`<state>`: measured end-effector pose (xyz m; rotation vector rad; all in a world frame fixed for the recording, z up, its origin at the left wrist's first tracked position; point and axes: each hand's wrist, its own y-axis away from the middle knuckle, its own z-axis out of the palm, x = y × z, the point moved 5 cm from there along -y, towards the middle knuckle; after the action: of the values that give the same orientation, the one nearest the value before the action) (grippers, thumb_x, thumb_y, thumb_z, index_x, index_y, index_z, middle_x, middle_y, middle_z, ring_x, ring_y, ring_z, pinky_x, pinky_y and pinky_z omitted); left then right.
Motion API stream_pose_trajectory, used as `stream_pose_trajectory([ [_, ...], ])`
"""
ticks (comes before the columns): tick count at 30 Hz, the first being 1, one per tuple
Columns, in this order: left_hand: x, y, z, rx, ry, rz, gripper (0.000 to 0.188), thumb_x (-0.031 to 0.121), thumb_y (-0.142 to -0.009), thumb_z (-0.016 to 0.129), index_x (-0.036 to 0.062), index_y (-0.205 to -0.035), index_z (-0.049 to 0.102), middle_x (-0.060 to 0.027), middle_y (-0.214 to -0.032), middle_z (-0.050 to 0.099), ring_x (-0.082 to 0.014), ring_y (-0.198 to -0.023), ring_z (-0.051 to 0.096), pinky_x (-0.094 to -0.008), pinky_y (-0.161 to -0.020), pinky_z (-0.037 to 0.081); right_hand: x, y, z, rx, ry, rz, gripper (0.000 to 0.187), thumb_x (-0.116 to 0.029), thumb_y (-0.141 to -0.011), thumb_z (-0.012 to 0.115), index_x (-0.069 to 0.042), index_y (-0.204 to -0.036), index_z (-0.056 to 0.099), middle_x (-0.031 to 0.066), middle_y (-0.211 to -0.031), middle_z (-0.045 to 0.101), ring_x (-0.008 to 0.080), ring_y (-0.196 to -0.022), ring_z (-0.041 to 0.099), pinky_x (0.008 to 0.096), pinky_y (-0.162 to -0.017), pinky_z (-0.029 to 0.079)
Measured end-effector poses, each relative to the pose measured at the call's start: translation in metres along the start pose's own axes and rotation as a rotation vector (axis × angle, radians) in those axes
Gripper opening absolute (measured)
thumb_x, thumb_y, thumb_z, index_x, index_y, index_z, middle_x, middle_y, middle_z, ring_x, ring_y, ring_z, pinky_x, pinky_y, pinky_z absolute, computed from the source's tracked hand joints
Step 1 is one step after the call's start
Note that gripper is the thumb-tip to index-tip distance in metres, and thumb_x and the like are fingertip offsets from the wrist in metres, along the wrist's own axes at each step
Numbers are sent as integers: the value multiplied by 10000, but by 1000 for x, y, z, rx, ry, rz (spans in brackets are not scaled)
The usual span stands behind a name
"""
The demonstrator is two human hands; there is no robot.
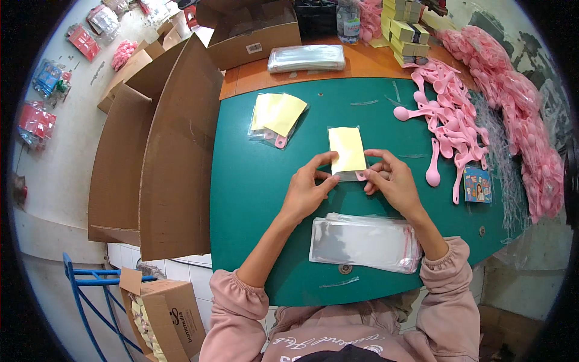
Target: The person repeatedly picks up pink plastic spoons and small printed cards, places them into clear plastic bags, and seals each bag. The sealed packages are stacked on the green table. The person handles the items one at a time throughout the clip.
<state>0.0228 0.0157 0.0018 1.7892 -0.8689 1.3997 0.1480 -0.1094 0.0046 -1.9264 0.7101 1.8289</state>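
Between my hands, over the green table mat, is a clear plastic pouch [347,151] with a yellow card in it; the end of a pink spoon handle [361,175] shows at its lower right corner. My left hand [310,187] pinches the pouch's lower left edge. On the lower right edge, my right hand [392,184] grips it between thumb and fingers. Nearer my body lies a stack of clear plastic sleeves [362,244]. Several packed pouches with yellow cards [278,116] overlap at the left of the mat, pink handle ends showing beneath.
A heap of pink spoons [449,120] and a small blue printed card [477,184] lie at the right. Bagged pink spoons [518,120] line the right edge. At the back are a sleeve bundle [306,58], yellow card stacks [407,36] and a bottle [348,23]. An open cardboard box [178,157] stands left.
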Motion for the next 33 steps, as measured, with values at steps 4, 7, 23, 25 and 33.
stream_pose_trajectory([
  [4, 11, -6, -33, 124, -33, -2, 487, 46, -781, 609, 95, -1249, 481, -65, -1184, 535, -105, -836, 538, -228, -578, 467, -34, -2, -41, 266, 759, -326, 242, -126, -797, 595, -9, -1006, 563, 151, -835, 576, 215, -696, 597, 317, -617, 492],
  [7, 9, -8, -72, 339, -368, 120, 448, 80, -779, 619, 105, -1214, 516, -110, -1168, 553, -191, -924, 578, -277, -662, 486, -34, -1, -82, 547, 1266, -371, 271, -137, -780, 607, -9, -1010, 541, 189, -916, 536, 291, -816, 558, 381, -672, 473],
  [23, 39, 29, 76, -327, -298, 409, 174, 58, -718, 661, 30, -871, 582, -84, -778, 611, -198, -699, 619, -292, -649, 489, -16, -7, -108, 524, 1386, -211, 204, -48, -749, 531, 18, -939, 500, 215, -820, 567, 384, -777, 565, 449, -649, 451],
  [25, 40, 25, 71, -315, -296, 378, 144, 60, -731, 659, 19, -844, 580, -78, -778, 636, -180, -695, 633, -275, -663, 497, -28, -5, -108, 553, 1126, -218, 222, -26, -751, 523, 20, -968, 513, 163, -781, 562, 279, -720, 581, 395, -625, 454],
  [33, 11, 2, 40, -304, 328, 25, 157, 77, -869, 530, 33, -985, 433, -127, -898, 636, -154, -841, 611, -234, -683, 504, -60, 6, -60, 252, -56, -428, 222, 19, -810, 430, -15, -1020, 491, 10, -800, 499, 58, -654, 478, 219, -562, 443],
])
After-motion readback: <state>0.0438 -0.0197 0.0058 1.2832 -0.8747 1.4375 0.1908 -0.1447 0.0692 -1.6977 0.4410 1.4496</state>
